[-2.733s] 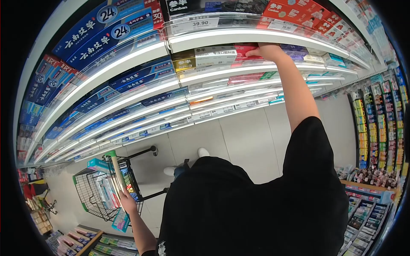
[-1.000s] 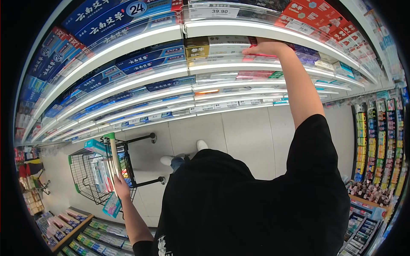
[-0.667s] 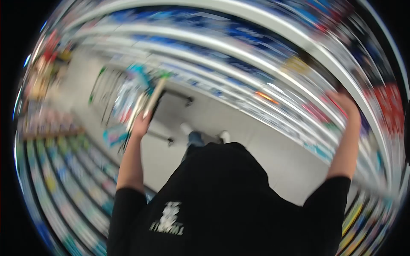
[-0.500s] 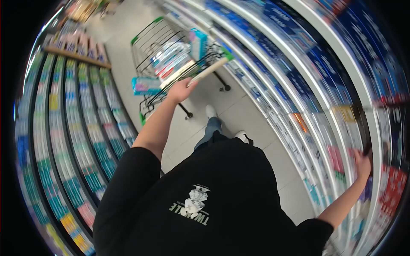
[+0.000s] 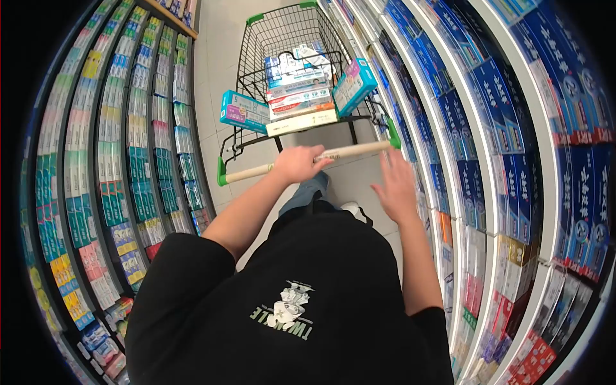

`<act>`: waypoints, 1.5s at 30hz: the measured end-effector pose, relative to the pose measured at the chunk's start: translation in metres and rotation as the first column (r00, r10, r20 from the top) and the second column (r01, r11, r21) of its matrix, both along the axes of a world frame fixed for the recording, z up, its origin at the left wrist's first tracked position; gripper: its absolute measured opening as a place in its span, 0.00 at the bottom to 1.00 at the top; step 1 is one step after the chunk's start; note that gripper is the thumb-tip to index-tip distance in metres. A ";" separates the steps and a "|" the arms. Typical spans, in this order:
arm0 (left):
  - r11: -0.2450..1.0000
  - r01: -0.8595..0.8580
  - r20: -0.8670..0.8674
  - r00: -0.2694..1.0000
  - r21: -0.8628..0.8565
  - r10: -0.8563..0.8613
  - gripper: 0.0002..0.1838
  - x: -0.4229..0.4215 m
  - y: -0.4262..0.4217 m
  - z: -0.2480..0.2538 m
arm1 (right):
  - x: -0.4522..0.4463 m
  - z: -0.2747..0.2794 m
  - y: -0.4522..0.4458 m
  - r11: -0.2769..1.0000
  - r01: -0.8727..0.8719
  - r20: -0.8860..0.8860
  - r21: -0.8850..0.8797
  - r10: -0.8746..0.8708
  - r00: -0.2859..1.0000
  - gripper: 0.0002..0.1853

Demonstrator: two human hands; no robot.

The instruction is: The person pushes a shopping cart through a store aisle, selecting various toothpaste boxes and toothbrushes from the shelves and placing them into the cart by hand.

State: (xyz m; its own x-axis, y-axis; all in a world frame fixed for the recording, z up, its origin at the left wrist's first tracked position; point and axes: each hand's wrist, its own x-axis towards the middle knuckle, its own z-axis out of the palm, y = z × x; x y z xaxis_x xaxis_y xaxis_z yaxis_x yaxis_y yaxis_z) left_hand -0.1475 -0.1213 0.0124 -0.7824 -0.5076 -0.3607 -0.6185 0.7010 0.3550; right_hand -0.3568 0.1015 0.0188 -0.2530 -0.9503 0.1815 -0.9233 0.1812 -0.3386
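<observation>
- The left hand [image 5: 298, 164] curls closed around the shopping cart's [image 5: 280, 13] pale handle [image 5: 247, 172].
- The right hand [image 5: 396, 187], back from the toothpaste shelves [image 5: 491, 106], spreads open and empty beside the handle's green end cap [image 5: 394, 134]; contact is unclear.
- The cart, boxes [image 5: 299, 102] aboard, now stands directly ahead of the shopper.

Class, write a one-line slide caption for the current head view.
Left hand grips the handlebar of a shopping cart; right hand is open beside it.

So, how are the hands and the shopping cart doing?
Left hand gripping cart handle. Right hand open by handle's right end, contact unclear. Boxes in shopping cart; shelves flank both sides.
</observation>
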 end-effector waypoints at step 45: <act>0.977 -0.179 -0.607 0.791 -0.118 0.072 0.31 0.030 -0.232 -0.026 | -0.061 -0.029 -0.329 0.979 -0.197 0.143 -0.059 0.204 0.969 0.49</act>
State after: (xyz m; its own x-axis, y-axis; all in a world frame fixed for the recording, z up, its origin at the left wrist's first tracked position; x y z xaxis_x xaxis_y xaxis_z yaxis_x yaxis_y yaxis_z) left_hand -0.1175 -0.3531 -0.0132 -0.7388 -0.6250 0.2520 -0.4076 0.7122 0.5715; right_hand -0.4179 -0.2274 -0.0106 -0.0853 -0.9761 0.1997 -0.8786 -0.0208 -0.4771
